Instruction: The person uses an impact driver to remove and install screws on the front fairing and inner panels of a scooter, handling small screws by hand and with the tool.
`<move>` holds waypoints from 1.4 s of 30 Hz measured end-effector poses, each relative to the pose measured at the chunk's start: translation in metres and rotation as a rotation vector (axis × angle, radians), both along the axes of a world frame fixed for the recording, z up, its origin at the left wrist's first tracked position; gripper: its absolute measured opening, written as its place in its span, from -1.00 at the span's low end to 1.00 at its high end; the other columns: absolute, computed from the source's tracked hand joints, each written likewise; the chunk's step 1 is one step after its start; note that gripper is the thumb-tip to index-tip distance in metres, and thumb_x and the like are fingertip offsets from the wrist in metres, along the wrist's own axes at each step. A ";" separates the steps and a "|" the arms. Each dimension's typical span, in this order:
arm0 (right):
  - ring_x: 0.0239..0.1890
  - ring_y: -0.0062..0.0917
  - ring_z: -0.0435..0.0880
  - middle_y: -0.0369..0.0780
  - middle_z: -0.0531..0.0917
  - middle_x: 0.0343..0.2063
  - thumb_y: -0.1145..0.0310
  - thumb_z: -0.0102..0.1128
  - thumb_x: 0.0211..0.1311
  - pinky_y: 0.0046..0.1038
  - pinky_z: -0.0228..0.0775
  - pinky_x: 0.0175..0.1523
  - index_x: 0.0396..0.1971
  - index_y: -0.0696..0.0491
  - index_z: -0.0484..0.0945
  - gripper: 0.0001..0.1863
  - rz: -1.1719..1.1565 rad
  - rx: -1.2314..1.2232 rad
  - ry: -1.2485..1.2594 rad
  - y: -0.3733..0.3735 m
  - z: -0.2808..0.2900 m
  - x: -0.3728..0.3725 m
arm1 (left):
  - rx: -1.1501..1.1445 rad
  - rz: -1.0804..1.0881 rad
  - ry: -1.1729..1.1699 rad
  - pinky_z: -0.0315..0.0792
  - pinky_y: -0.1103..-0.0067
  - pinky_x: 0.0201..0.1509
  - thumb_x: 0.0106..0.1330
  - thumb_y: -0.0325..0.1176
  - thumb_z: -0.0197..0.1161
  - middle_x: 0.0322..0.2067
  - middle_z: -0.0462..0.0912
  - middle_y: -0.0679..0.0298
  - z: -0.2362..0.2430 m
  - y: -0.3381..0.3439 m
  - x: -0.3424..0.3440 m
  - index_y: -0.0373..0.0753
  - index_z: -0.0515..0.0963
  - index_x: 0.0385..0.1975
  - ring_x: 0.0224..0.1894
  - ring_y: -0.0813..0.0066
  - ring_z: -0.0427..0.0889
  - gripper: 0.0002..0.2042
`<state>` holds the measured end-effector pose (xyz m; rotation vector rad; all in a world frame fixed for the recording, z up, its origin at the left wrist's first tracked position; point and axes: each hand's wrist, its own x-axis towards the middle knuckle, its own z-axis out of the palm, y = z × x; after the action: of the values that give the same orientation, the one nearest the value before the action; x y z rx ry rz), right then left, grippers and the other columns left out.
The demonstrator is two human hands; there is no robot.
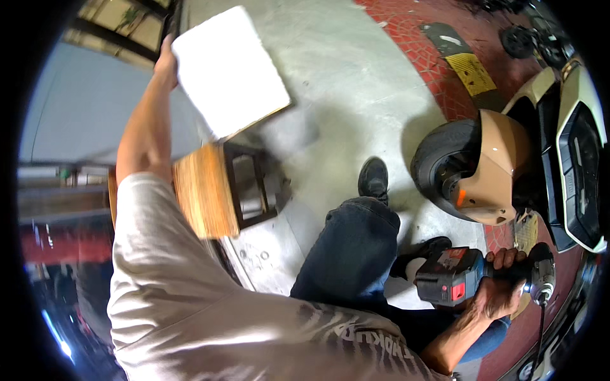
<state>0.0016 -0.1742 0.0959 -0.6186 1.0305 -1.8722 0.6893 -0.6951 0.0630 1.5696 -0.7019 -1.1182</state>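
Concrete floor [356,82], scooter [502,159] at right. My right hand [502,289] is clenched around the cordless impact driver [473,276], low beside the scooter. My left hand [166,63] grips a white board's [229,70] edge above a wooden stool [210,190].

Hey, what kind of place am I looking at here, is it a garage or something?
Probably a scooter repair shop or garage. A tan scooter stands on the bare concrete floor, its front wheel close by, and the right hand holds a cordless power driver. The left hand holds a white board above a wooden stool.
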 end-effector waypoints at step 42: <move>-0.21 -0.40 0.40 -0.22 0.44 -0.34 -0.01 0.39 0.15 -0.21 0.19 0.07 -0.13 0.19 0.53 -0.44 -0.714 0.033 -0.388 -0.048 -0.079 0.053 | 0.333 -0.433 -1.104 0.51 0.22 0.16 0.41 0.19 -0.03 0.10 0.62 -0.07 -0.086 -0.040 0.051 -0.33 0.47 0.21 0.09 0.03 0.64 -0.32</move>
<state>0.0550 -0.2221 0.0169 0.1779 1.0929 -2.4452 0.7399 -0.7352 -0.0232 2.3908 -1.7017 -0.5785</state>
